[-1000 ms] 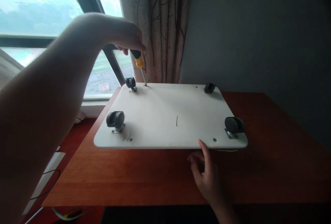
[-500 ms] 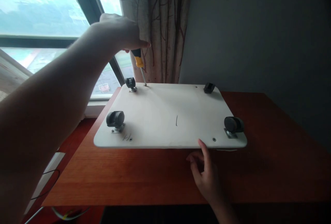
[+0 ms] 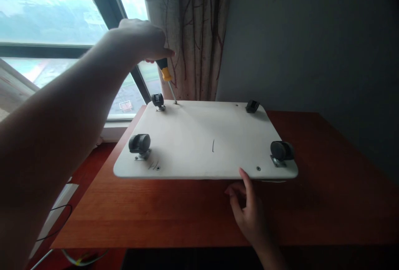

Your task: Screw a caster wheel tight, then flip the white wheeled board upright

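Note:
My left hand is closed around the dark grip of a yellow-and-black screwdriver. The screwdriver leans slightly, its tip on a screw near the far left edge of a white board. My right hand is open at the board's near edge, index fingertip touching it and the other fingers loosely curled below. Black casters stand at the board's corners: far left, near left, far right and near right. Fastener holes show near the edge.
The board lies on a reddish-brown wooden table. A window is at the left, with a patterned curtain behind the board and a grey wall to the right. Cables hang by the floor at lower left.
My left hand has turned and shifted slightly left with the screwdriver handle, while the tip stays on the screw. My right hand and the board look unchanged.

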Available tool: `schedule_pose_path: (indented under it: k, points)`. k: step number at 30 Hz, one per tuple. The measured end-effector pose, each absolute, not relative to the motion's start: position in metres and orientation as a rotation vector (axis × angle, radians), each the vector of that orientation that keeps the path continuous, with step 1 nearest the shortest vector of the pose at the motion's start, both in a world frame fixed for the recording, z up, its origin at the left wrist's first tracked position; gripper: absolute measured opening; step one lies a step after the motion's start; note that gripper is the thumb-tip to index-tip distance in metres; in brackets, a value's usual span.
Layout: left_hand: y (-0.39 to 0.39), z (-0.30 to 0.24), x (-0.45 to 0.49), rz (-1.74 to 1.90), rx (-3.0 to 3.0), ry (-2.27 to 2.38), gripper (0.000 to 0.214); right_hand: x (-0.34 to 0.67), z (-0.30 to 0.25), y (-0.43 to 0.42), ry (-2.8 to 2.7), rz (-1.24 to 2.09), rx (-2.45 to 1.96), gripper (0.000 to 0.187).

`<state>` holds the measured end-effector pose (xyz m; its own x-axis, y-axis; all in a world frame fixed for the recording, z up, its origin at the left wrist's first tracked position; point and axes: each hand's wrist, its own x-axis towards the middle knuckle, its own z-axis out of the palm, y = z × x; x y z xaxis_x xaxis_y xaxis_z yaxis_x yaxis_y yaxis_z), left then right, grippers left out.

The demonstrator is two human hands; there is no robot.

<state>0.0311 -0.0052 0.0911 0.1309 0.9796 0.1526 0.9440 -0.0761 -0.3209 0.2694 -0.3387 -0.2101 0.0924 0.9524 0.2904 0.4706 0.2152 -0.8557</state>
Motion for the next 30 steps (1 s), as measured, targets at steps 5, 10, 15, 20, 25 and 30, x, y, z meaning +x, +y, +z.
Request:
schedule_pose_path:
  k: [5, 10, 15, 20, 25, 30]
  points:
    - [0.006, 0.089, 0.016, 0.103, -2.439, -1.647, 0.059, 0.269, -0.21, -0.339, -1.529, 0.62, -1.404, 0.062]
    - [0.011, 0.085, 0.014, 0.061, -2.373, -1.786, 0.061, 0.27, -0.21, -0.339, -1.547, 0.593, -1.4, 0.062]
    - [0.0, 0.083, 0.02, 0.054, -2.194, -1.778, 0.048, 0.27, -0.212, -0.339, -1.549, 0.597, -1.408, 0.063]
    - [-0.005, 0.083, 0.022, -0.094, -2.465, -1.658, 0.069, 0.27, -0.213, -0.338, -1.553, 0.588, -1.397, 0.063]
    - [-0.009, 0.077, 0.027, -0.032, -2.254, -1.637, 0.057, 0.269, -0.211, -0.338, -1.551, 0.592, -1.406, 0.062]
    - [-0.014, 0.081, 0.031, 0.019, -2.114, -1.658, 0.073, 0.27, -0.212, -0.339, -1.549, 0.594, -1.413, 0.062]
